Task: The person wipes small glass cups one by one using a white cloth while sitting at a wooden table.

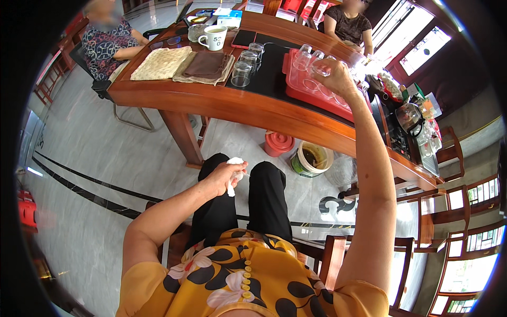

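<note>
My right hand (336,79) is over the red plastic tray (291,85) on the wooden table, its fingers around a small clear glass (321,68). Other clear glasses (303,57) stand in that tray near the fingers. My left hand (227,174), low above my lap, grips a crumpled white tissue (231,189). Left of the tray, several clear glasses (241,74) are lined up on the table's black inlay. Beside them lie a folded brown cloth (206,64) and a cream cloth (160,64).
A white mug (214,38), eyeglasses (166,42) and a phone (244,39) rest on the wooden table (229,97). A glass kettle (410,117) stands at the right. Below are a red lidded bucket (279,143) and an open bucket (311,158). Two people sit across the table.
</note>
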Demonstrator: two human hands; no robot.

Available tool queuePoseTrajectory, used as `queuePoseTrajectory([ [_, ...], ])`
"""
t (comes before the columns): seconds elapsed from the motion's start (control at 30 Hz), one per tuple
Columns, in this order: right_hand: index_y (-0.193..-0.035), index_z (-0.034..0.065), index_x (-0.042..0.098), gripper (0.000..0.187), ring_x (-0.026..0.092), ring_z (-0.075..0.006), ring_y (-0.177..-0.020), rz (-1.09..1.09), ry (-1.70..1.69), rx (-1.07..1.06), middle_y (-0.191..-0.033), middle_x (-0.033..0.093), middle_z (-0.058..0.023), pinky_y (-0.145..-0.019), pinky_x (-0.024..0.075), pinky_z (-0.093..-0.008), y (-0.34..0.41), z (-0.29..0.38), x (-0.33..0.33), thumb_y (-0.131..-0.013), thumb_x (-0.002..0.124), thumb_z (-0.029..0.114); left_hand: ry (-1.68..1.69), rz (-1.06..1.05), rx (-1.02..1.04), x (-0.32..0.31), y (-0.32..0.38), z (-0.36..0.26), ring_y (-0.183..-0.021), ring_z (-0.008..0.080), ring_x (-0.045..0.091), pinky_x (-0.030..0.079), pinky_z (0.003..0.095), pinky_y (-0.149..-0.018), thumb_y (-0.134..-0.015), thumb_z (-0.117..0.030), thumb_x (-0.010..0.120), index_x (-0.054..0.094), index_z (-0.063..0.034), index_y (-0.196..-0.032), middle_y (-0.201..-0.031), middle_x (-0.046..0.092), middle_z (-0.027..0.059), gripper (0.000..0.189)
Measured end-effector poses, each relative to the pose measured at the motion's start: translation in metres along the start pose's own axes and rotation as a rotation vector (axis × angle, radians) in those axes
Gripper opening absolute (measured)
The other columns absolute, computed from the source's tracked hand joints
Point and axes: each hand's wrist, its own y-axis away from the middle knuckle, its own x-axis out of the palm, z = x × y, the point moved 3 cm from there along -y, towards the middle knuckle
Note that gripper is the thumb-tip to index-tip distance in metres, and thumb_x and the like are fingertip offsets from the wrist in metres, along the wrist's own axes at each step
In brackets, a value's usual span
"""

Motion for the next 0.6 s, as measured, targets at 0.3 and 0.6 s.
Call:
queuePoseTrajectory([
  [0.3, -0.102, 0.0083, 0.071, 0.041, 0.067, -0.0277, -0.091, 0.041, -0.075, -0.038, -0.103, 0.07, -0.0137, -0.083, 0.0525, -0.0382, 0.0041, 0.0017, -0.0056, -0.071, 0.081, 0.033, 0.006, -0.002, 0.009, 0.0039, 0.0004, -0.0003, -0.049, 0.0029, 0.043, 0.03, 0.0176, -0.04, -0.082, -0.024, 0.075, 0.059, -0.012, -0.085, -0.074, 0.057, -0.002, 0.02],
  [0.6, -0.105, 0.0082, 0.071, 0.042, 0.067, -0.0286, -0.091, 0.001, -0.014, 0.007, -0.103, 0.069, -0.0165, -0.082, 0.0522, -0.039, 0.0052, 0.0001, -0.0029, -0.074, 0.078, 0.035, -0.009, 0.022, -0.003, 0.0086, 0.0079, -0.0038, -0.05, 0.0031, 0.042, 0.029, 0.0184, -0.039, -0.081, -0.026, 0.076, 0.06, -0.0119, -0.088, -0.076, 0.057, -0.0015, 0.023],
])
